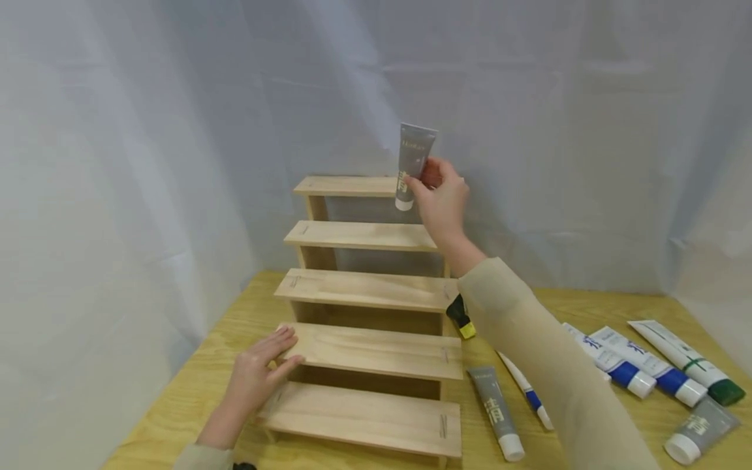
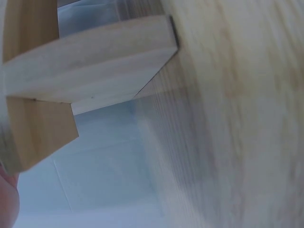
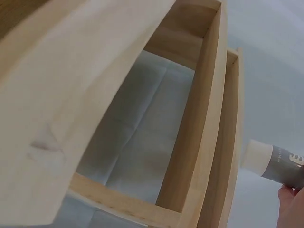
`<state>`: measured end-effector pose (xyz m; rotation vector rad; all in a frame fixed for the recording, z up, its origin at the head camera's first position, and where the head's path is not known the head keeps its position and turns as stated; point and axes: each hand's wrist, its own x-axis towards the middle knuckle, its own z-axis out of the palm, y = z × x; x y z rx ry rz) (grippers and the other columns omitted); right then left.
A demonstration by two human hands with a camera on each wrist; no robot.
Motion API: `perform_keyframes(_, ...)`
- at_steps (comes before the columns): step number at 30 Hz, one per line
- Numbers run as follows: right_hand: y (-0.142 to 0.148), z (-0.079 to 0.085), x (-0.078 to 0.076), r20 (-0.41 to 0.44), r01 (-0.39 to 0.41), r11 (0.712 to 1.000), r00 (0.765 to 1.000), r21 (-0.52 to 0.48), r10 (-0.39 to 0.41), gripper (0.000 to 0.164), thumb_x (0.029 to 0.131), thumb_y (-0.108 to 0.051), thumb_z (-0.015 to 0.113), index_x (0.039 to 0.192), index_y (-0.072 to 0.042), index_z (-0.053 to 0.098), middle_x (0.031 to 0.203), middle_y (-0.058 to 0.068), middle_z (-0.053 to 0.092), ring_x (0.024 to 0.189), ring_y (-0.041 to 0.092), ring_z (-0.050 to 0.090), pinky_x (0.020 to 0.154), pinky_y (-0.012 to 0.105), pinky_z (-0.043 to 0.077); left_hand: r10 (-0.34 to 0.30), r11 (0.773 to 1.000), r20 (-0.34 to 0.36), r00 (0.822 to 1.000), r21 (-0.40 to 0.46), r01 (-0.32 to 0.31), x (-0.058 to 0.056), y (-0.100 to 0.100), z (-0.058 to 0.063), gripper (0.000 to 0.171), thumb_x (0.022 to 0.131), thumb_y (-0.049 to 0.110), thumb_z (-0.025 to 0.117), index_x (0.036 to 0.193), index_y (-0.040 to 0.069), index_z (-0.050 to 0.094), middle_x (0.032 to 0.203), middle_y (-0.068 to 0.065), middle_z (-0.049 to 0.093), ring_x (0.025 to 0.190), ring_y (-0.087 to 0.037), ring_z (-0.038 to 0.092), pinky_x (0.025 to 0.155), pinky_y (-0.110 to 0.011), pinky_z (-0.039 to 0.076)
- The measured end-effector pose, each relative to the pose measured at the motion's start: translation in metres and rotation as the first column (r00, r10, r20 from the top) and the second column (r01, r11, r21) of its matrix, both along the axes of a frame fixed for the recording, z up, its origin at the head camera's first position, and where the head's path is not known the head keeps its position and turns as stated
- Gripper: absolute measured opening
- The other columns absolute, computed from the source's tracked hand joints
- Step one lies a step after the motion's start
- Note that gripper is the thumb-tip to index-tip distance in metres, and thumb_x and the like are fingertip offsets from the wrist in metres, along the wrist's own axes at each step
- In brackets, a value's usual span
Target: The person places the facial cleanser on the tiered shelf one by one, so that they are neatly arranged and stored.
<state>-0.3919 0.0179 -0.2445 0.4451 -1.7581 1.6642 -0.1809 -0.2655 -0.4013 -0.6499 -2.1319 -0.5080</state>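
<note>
My right hand (image 1: 443, 199) pinches a grey squeeze tube (image 1: 414, 163) with a white cap, held cap down in front of the top step of a wooden stepped rack (image 1: 364, 288). In the right wrist view the tube's white cap (image 3: 258, 157) hangs apart from the rack's top boards. My left hand (image 1: 252, 375) rests on the left end of the rack's second-lowest step, fingers on the board and thumb at its front edge. A bit of that hand (image 2: 7, 199) shows at the left of the left wrist view.
Right of the rack lie another grey tube (image 1: 495, 411), a slim white-and-blue tube (image 1: 527, 391), a black tube with a yellow band (image 1: 460, 317), blue-capped white tubes (image 1: 652, 365), a green-capped tube (image 1: 684, 356) and a grey tube (image 1: 702, 431). Pale sheeting (image 1: 558, 163) hangs behind the table.
</note>
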Motion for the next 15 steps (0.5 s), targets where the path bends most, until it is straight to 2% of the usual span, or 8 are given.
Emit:
perform_keyframes(4, -0.002, 0.029, 0.040, 0.021, 0.011, 1.000, 1.000, -0.024, -0.010, 0.033, 0.074, -0.008, 0.072, 0.103, -0.002, 0.058, 0.098, 0.011, 0.065, 0.086, 0.015, 0.062, 0.078, 0.023, 0.051, 0.001, 1.000, 0.007, 1.000, 0.009, -0.001, 0.000, 0.001, 0.000, 0.044, 0.076, 0.038, 0.065, 0.089, -0.004, 0.067, 0.097, -0.018, 0.063, 0.089, -0.033, 0.061, 0.081, -0.036, 0.048)
perform_keyframes(7, -0.003, 0.039, 0.052, -0.010, 0.035, 0.999, 0.999, -0.006, -0.035, 0.032, 0.075, -0.007, 0.071, 0.103, 0.000, 0.058, 0.098, 0.012, 0.064, 0.086, 0.014, 0.062, 0.077, 0.020, 0.051, 0.004, 1.000, 0.010, 1.000, 0.007, -0.004, 0.000, 0.002, 0.000, 0.042, 0.075, 0.036, 0.066, 0.089, -0.004, 0.067, 0.098, -0.018, 0.063, 0.089, -0.033, 0.060, 0.086, -0.030, 0.045)
perform_keyframes(11, -0.003, 0.042, 0.053, -0.028, 0.046, 0.999, 0.999, 0.005, -0.046, 0.030, 0.076, -0.003, 0.069, 0.103, 0.003, 0.057, 0.097, 0.014, 0.064, 0.085, 0.015, 0.063, 0.075, 0.019, 0.051, 0.003, 1.000, 0.005, 1.000, 0.000, -0.003, -0.001, 0.002, -0.001, 0.043, 0.075, 0.037, 0.066, 0.089, -0.004, 0.067, 0.097, -0.018, 0.063, 0.090, -0.032, 0.060, 0.086, -0.031, 0.045)
perform_keyframes(15, -0.004, 0.041, 0.049, -0.043, 0.054, 0.999, 0.998, 0.011, -0.053, 0.031, 0.076, -0.003, 0.068, 0.104, 0.004, 0.056, 0.097, 0.015, 0.063, 0.085, 0.016, 0.063, 0.074, 0.019, 0.051, 0.005, 1.000, 0.015, 1.000, 0.002, -0.005, -0.001, 0.002, -0.002, 0.043, 0.075, 0.036, 0.066, 0.089, -0.004, 0.067, 0.097, -0.018, 0.063, 0.090, -0.032, 0.060, 0.090, -0.023, 0.041)
